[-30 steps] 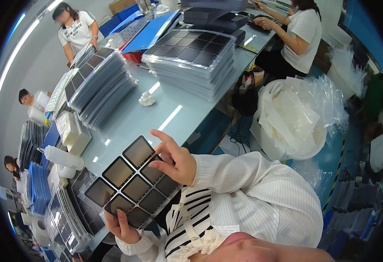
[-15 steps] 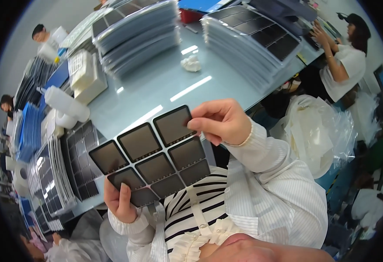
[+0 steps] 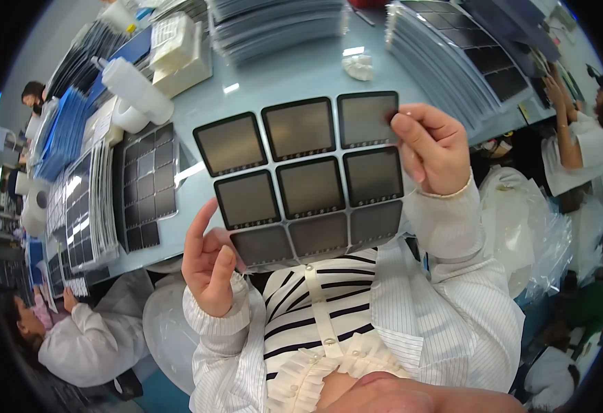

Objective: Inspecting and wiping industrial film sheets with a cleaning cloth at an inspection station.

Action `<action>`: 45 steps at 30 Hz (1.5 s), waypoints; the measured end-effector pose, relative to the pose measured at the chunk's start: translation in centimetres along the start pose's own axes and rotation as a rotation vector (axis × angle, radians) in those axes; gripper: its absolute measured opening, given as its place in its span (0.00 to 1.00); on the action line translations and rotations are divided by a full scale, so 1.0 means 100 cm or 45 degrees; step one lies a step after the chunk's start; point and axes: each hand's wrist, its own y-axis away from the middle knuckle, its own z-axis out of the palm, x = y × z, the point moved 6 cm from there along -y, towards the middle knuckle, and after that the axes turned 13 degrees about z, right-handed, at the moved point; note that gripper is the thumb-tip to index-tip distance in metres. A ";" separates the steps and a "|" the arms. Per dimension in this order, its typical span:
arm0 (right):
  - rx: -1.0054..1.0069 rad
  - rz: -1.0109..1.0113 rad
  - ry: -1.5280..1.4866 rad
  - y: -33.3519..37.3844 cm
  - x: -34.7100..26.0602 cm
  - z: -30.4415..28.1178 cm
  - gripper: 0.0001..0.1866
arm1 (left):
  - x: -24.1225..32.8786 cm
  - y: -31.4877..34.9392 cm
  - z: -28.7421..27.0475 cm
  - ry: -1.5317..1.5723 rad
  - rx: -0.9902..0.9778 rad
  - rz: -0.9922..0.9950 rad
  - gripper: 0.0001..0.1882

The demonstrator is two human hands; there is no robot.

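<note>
I hold a thin sheet of dark, glossy rectangles with black borders, set in rows of three on a pale backing. Its face is turned toward me, tilted up in front of my striped top. My right hand pinches the sheet's right edge near the upper corner, thumb in front. At the lower left corner, my left hand has its thumb bent near the edge and its fingers partly behind the sheet. The sheet hides some of the left fingers.
Tall stacks of sheets stand at the back and back right. A crumpled white wad lies on the table. Left are a squeeze bottle and more dark-panelled sheets. Plastic bags hang at right; co-workers sit on both sides.
The sheet has turned from a slant to nearly level and shows more of its face. Both hands have shifted right in the picture with it, and the right hand has risen.
</note>
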 end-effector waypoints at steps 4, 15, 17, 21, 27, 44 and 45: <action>-0.098 -0.084 0.022 -0.005 0.001 0.006 0.09 | 0.002 0.008 -0.007 -0.041 0.104 -0.043 0.29; -0.087 -0.116 0.049 0.001 0.004 0.005 0.10 | 0.001 0.016 -0.015 0.029 0.060 -0.091 0.29; -0.088 -0.082 0.064 0.001 0.005 0.001 0.10 | -0.001 0.014 -0.010 0.065 -0.019 -0.094 0.29; 0.047 -0.074 0.025 0.005 0.004 -0.012 0.08 | -0.008 0.007 -0.001 0.115 -0.106 -0.133 0.29; 0.075 -0.120 0.015 0.007 0.001 -0.028 0.09 | -0.016 -0.004 0.007 0.190 -0.167 -0.173 0.29; 0.105 -0.222 0.046 -0.033 -0.014 -0.018 0.10 | -0.027 -0.003 0.002 0.108 -0.252 -0.029 0.30; 0.093 -0.261 0.064 -0.035 -0.019 -0.013 0.10 | -0.025 -0.003 0.001 0.101 -0.227 -0.032 0.30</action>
